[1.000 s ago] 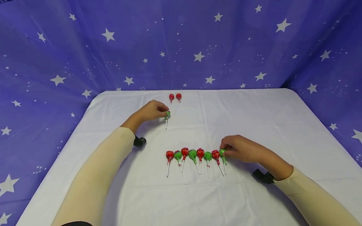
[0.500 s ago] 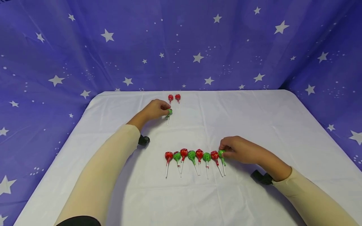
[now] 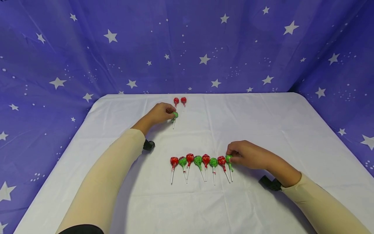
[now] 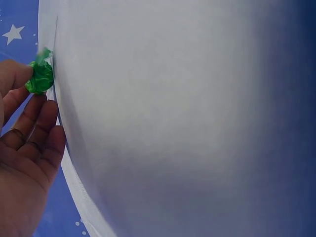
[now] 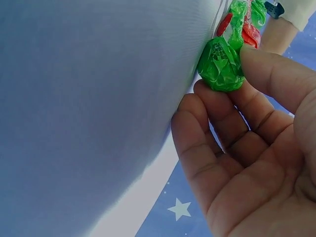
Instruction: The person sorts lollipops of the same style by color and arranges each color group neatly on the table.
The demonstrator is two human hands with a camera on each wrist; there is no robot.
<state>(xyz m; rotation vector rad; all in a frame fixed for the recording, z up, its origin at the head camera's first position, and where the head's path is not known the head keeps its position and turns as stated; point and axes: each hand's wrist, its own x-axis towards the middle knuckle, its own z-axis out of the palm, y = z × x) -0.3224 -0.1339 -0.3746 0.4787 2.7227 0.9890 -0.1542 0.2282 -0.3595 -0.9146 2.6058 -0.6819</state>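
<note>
At the back of the table, my left hand (image 3: 161, 113) pinches a green lollipop (image 3: 175, 114) by its wrapped head, the white stick pointing toward me. In the left wrist view, thumb and fingers hold that green head (image 4: 41, 78). Just beyond it lie two red lollipops (image 3: 176, 101). My right hand (image 3: 250, 155) pinches the green lollipop (image 3: 229, 158) at the right end of a row; the right wrist view shows its head (image 5: 220, 65) between thumb and fingertips. The row alternates red and green, from a red lollipop (image 3: 174, 161) at the left end, sticks toward me.
A white cloth (image 3: 187, 208) covers the table. Behind and beside it hangs a blue curtain (image 3: 187, 42) with white stars. A black wrist camera (image 3: 149, 145) sits under the left wrist, another black wrist camera (image 3: 270, 183) under the right.
My left hand has moved slightly right and away from me with the green lollipop, closer to the two red ones. The right hand stays at the end of the row.
</note>
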